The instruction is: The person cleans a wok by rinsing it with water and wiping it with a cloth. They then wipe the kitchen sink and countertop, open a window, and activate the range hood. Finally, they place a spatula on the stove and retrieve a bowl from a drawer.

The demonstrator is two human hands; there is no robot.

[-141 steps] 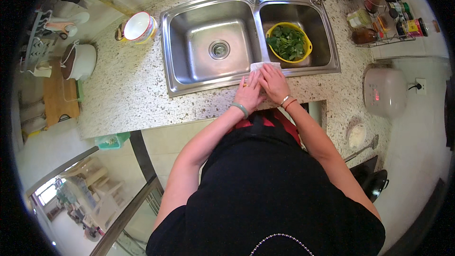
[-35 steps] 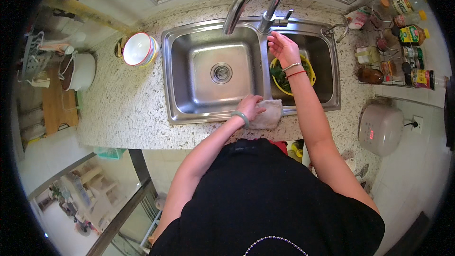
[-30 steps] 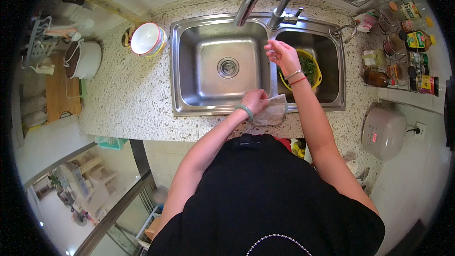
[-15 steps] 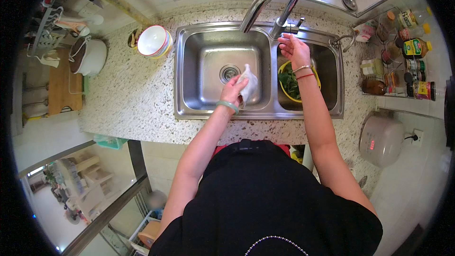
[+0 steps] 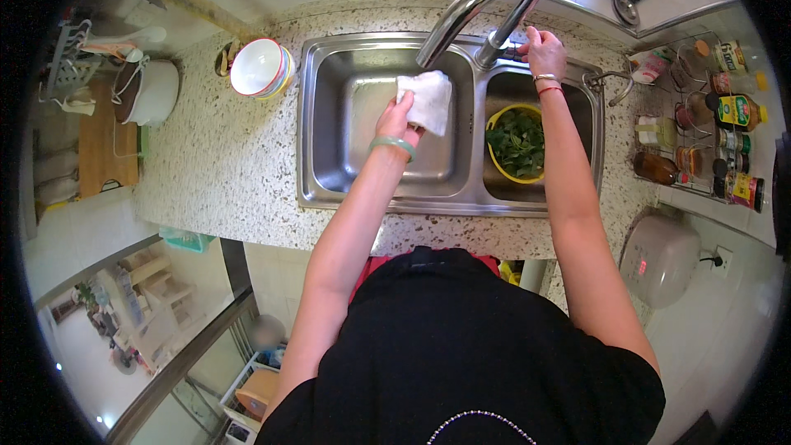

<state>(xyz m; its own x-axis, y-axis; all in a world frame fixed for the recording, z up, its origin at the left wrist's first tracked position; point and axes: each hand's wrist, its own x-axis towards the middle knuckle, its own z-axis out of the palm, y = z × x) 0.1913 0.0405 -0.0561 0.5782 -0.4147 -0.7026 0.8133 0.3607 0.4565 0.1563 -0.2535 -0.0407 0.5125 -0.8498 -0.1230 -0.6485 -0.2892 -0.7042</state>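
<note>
A white dishcloth (image 5: 430,104) is pinched in my left hand (image 5: 397,119), spread out below the spout over the left basin (image 5: 354,152). The chrome faucet (image 5: 470,2) arches above it, and no stream of water can be made out. Up at the faucet's right side, my right hand (image 5: 547,54) has its fingers curled at the lever (image 5: 517,50), which they partly hide. Below that forearm, a yellow basket (image 5: 497,162) of green leaves sits in the right basin.
Stacked bowls (image 5: 258,68) stand on the speckled counter (image 5: 214,161) left of the sink. A white pot (image 5: 156,92) is farther left. On the right wall, a wire rack (image 5: 700,173) holds jars and bottles, with a plugged-in appliance (image 5: 662,257) beneath.
My left hand has moved up and slightly left, and the cloth has opened out under the spout. My right hand has gone up and right, its fingers now curled at the lever.
</note>
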